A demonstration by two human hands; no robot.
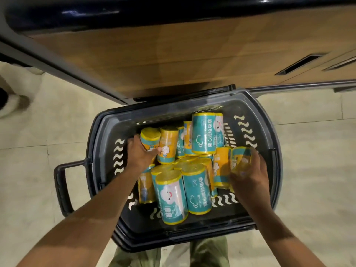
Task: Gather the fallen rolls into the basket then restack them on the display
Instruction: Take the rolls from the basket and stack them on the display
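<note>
One end-up roll (150, 138) in L grip (142, 153), one blurred roll (241, 158) in R grip (248, 171).

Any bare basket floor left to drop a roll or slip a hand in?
Free: a strip of basket floor along the far wall, behind the rolls, and another along the near wall, right of the front teal roll. The middle is crowded, rolls piled touching. Left hand grips a roll at left; right hand holds one at right.
</note>
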